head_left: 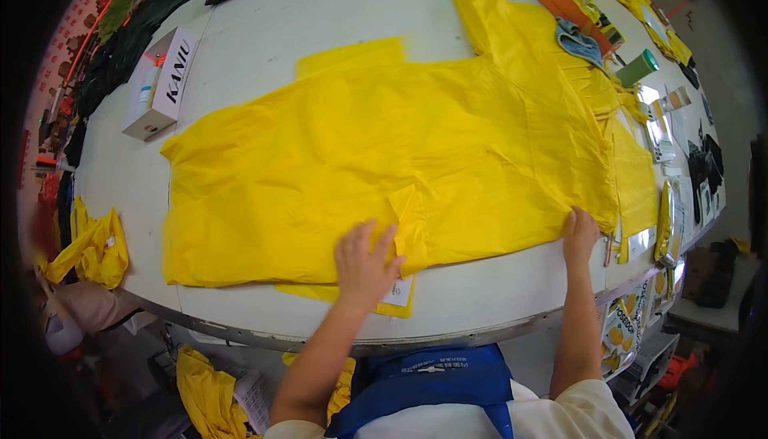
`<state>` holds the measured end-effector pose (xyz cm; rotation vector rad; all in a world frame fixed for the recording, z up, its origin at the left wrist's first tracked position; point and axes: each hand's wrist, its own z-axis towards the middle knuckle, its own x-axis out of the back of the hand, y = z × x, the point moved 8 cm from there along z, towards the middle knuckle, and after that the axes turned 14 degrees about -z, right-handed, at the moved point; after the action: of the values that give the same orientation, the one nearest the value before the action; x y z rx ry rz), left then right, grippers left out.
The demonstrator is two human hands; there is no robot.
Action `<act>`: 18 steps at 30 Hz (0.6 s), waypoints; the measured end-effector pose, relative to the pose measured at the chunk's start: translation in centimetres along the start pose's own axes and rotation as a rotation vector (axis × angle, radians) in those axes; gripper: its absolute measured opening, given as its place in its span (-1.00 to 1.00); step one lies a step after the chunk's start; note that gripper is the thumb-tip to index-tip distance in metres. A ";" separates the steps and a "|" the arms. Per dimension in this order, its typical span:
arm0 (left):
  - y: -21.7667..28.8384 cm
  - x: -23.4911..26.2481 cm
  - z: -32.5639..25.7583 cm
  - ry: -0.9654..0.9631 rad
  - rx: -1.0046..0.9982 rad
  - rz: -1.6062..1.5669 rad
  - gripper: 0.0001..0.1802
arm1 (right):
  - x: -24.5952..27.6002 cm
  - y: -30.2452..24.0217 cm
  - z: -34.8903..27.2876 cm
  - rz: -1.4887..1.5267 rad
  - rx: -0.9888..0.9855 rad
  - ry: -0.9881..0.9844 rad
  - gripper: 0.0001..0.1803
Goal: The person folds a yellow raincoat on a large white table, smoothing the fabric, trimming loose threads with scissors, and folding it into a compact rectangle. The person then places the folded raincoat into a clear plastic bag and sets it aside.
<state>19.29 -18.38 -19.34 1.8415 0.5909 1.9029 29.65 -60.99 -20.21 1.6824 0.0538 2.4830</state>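
Note:
A thin yellow raincoat (352,135) lies spread and wrinkled across the white table (256,19), one sleeve stretching toward the far edge. My left hand (366,263) rests on its near part with the fingers spread, beside a small folded-up flap (410,213). At the near right edge of the raincoat, my right hand (582,235) has its fingers curled closed on the material. Under the near edge, beside my left hand, a flat yellow piece with a white label (398,292) sticks out.
A white open box (172,79) stands at the far left. On the right are an orange box (566,8), a blue cloth (578,41), a green cylinder (638,68) and packaged yellow items (666,223). Yellow material (204,391) hangs below the table. Another person (76,315) is at the left.

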 end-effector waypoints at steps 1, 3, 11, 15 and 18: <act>-1.2 0.5 1.1 -0.010 0.003 0.077 -0.37 | -0.8 0.5 0.0 -0.005 0.023 -0.057 -0.76; -2.5 0.5 1.9 -0.087 0.033 0.176 -0.34 | -2.2 0.5 0.4 0.000 0.072 -0.171 -0.73; -0.3 -3.2 -2.8 -0.379 -0.012 0.029 -0.30 | 0.0 7.9 0.0 -0.289 0.136 -0.360 -0.78; 0.8 -2.7 -3.9 -0.360 -0.112 -0.070 -0.31 | 2.7 0.0 0.9 0.072 0.126 -0.085 -0.56; -1.1 0.6 -2.7 -0.326 -0.109 -0.126 -0.37 | 1.9 -13.0 -0.8 0.179 0.446 -0.376 -0.43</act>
<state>16.55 -17.17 -19.60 1.9383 0.4699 1.4825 29.43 -47.81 -20.18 2.4050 0.4645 2.3462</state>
